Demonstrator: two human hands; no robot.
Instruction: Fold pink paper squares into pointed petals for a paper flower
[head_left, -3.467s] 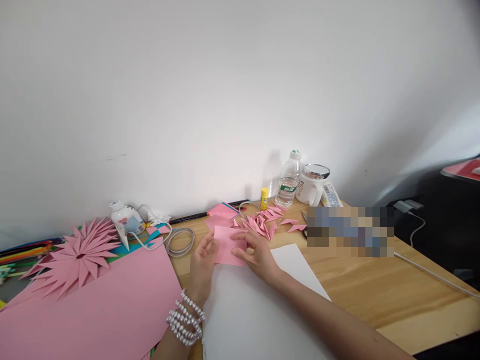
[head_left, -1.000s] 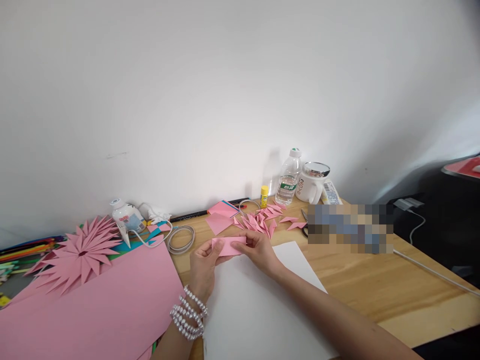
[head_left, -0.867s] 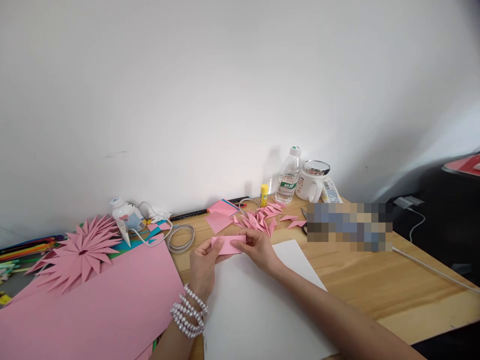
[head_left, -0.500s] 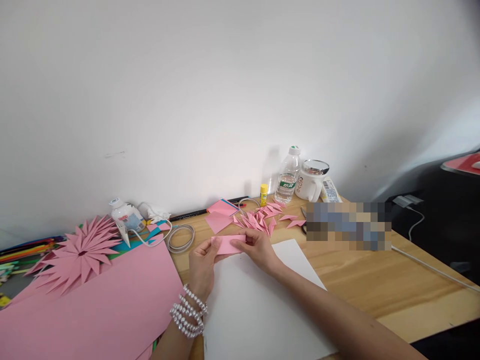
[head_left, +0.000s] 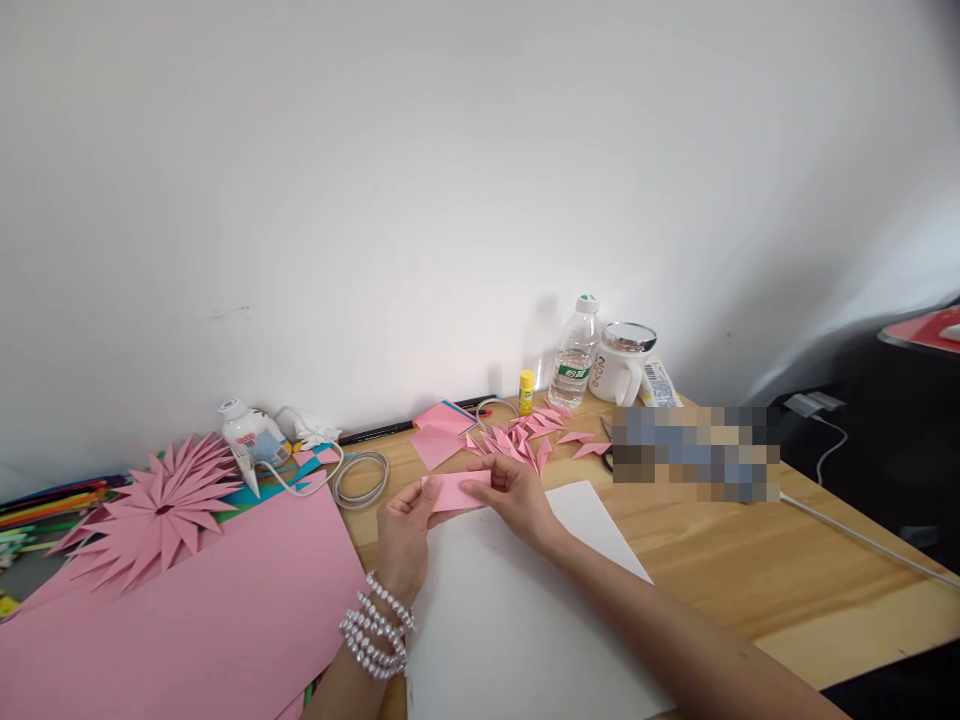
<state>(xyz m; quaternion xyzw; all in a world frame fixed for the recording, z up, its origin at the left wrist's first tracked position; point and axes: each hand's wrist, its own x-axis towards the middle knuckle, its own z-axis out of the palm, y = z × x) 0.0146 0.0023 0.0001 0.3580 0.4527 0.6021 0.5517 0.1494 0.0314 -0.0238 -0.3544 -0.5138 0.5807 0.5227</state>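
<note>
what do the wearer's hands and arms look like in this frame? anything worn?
Two bare hands, no gloves. The left hand has several strands of pearl-like white beads, the bracelet, stacked around its wrist. The right hand shows no ring, watch or band that can be made out. Both forearms are bare as far as the frame shows, with no sleeves in view. No cables or markings on either arm.

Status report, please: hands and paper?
Left hand and right hand pinch folded pink paper. Held above white sheet. Nothing between them.
</note>
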